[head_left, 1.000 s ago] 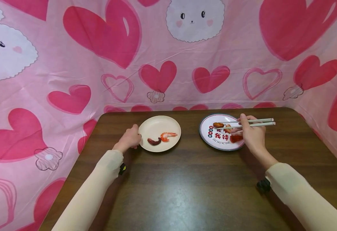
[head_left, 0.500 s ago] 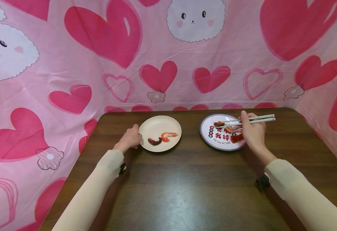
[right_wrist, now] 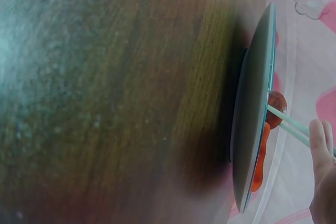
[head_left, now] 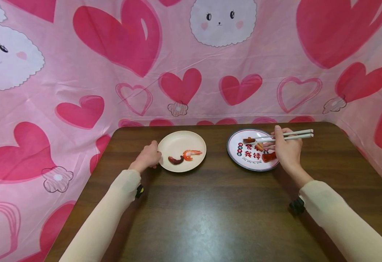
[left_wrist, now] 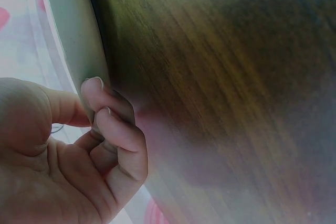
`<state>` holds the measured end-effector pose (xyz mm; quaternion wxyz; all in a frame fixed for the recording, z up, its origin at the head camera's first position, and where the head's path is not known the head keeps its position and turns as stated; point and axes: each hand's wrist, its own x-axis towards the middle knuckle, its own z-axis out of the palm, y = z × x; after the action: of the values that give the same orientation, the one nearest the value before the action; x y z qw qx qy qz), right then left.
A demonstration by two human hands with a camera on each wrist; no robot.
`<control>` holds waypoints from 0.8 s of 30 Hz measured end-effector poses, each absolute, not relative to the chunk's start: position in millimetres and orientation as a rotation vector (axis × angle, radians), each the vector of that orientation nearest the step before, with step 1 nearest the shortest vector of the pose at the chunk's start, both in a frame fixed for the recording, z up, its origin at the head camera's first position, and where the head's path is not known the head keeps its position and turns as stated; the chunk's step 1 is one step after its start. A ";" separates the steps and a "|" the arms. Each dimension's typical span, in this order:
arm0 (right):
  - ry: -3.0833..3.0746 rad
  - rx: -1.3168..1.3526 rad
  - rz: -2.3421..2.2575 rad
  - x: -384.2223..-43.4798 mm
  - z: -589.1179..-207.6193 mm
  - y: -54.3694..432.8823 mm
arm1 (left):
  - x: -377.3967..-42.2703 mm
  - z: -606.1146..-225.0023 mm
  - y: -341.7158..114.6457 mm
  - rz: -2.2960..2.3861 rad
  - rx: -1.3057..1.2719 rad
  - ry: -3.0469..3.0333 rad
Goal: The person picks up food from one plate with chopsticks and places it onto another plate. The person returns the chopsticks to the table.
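Right hand [head_left: 287,148] gripping pale chopsticks [head_left: 298,137], tips right at the brown food piece [head_left: 248,140], out beyond the fingers; left hand [head_left: 147,156] pinching the cream plate [head_left: 177,142]!

Both arms are stretched forward and are covered nearly to the wrists by pale sleeves [head_left: 323,202]; the left arm [head_left: 104,218] is angled inward from the lower left, the right arm [head_left: 354,223] from the lower right. The left hand [head_left: 147,155] is closed in a grip, its fingers [left_wrist: 126,137] being bent back toward the palm [left_wrist: 63,182]. The right hand [head_left: 288,147] is set in a pinch, its thumb [head_left: 278,133] pointed away from the body; in the right wrist view it is partly cut off.
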<state>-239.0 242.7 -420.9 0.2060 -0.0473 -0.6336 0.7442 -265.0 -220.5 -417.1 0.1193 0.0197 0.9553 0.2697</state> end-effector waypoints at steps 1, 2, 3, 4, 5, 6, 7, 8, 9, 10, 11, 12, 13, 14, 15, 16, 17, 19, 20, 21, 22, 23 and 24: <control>-1.764 -0.135 2.073 -238.8 -421.1 242.8 | -265.1 -417.1 -220.4 0.788 0.058 2.793; -1.765 -0.136 2.069 -238.5 -421.3 242.9 | -265.1 -417.1 -220.3 0.788 0.058 2.792; -1.763 -0.134 2.067 -238.1 -421.4 243.0 | -265.0 -417.2 -220.2 0.788 0.058 2.792; -1.762 -0.133 2.066 -237.8 -421.4 243.1 | -264.9 -417.2 -220.2 0.787 0.057 2.791; -1.763 -0.132 2.063 -237.3 -421.4 243.1 | -264.9 -417.3 -220.2 0.787 0.057 2.791; -1.763 -0.129 2.062 -236.9 -421.3 243.2 | -264.8 -417.5 -220.3 0.789 0.056 2.790; -1.760 -0.125 2.063 -236.4 -421.2 243.2 | -264.8 -417.8 -220.3 0.790 0.057 2.790; -1.762 -0.121 2.061 -235.8 -420.9 243.2 | -264.7 -417.8 -220.3 0.792 0.057 2.789; -1.761 -0.119 2.063 -235.2 -420.7 243.1 | -264.3 -417.6 -220.2 0.794 0.059 2.788; -1.765 -0.120 2.062 -234.7 -420.5 243.2 | -264.2 -417.4 -220.1 0.796 0.059 2.788; -1.772 -0.123 2.061 -234.0 -420.5 243.4 | -264.0 -417.2 -220.0 0.796 0.058 2.789; -1.775 -0.124 2.062 -233.4 -420.4 243.6 | -263.9 -417.0 -219.9 0.796 0.057 2.789; -1.783 -0.125 2.058 -232.9 -420.5 243.8 | -263.7 -416.8 -219.6 0.796 0.056 2.789; -1.792 -0.127 2.053 -232.3 -420.7 244.2 | -263.5 -416.6 -219.4 0.796 0.055 2.789; -1.797 -0.128 2.050 -231.9 -421.0 244.6 | -263.4 -416.6 -219.3 0.795 0.051 2.789; -1.805 -0.129 2.043 -231.6 -421.2 245.1 | -263.5 -416.8 -219.1 0.795 0.046 2.790; -1.809 -0.129 2.039 -231.2 -421.3 245.5 | -263.3 -416.7 -219.0 0.795 0.043 2.789; -1.806 -0.125 2.039 -230.6 -421.4 246.1 | -263.1 -416.7 -218.9 0.798 0.040 2.788; -1.802 -0.127 2.043 -230.3 -421.4 246.3 | -263.0 -416.6 -218.9 0.798 0.039 2.788; -1.799 -0.130 2.046 -229.9 -421.3 246.5 | -263.0 -416.5 -219.0 0.800 0.039 2.787; -1.795 -0.132 2.049 -229.6 -421.3 246.6 | -263.0 -416.6 -218.9 0.800 0.038 2.787; -1.795 -0.136 2.051 -229.3 -421.2 246.7 | -263.1 -416.7 -218.9 0.798 0.036 2.787; -1.792 -0.139 2.055 -229.0 -421.2 246.8 | -263.3 -416.9 -219.0 0.796 0.036 2.787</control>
<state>-229.0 246.8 -421.2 0.2042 -0.0500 -0.6426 0.7368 -263.3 -219.0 -416.9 0.1211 0.0122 0.9544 0.2727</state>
